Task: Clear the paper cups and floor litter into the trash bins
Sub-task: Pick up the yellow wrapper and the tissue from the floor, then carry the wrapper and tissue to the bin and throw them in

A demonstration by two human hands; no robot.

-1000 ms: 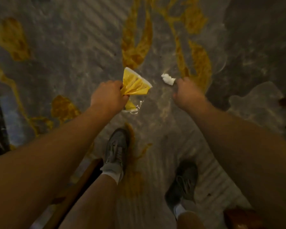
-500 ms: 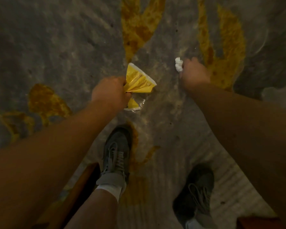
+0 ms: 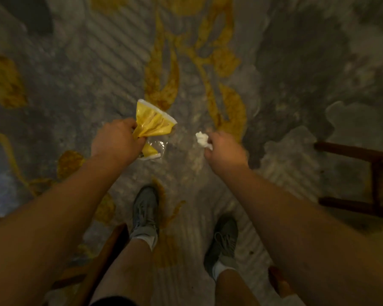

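Left hand [image 3: 116,141] is closed in a fist around a crumpled yellow wrapper [image 3: 152,123], with a scrap of clear plastic film [image 3: 156,147] hanging from the same grip. Right hand [image 3: 224,150] is closed on a small white tissue wad [image 3: 202,139], which protrudes past the fingers. Both items are held off the floor, above the grey and gold patterned carpet [image 3: 97,62], ahead of the person's grey sneakers [image 3: 145,214]. A dark wooden chair frame [image 3: 363,180] stands to the right.

Assessment: litter pick-up appears complete for these pieces; the step in hand is carrying them to disposal. No trash bin or paper cup is in view, so the next move calls for locating a bin and releasing both loads over it.

No brand, label or legible writing can be made out on the wrapper; the view is dim and blurred
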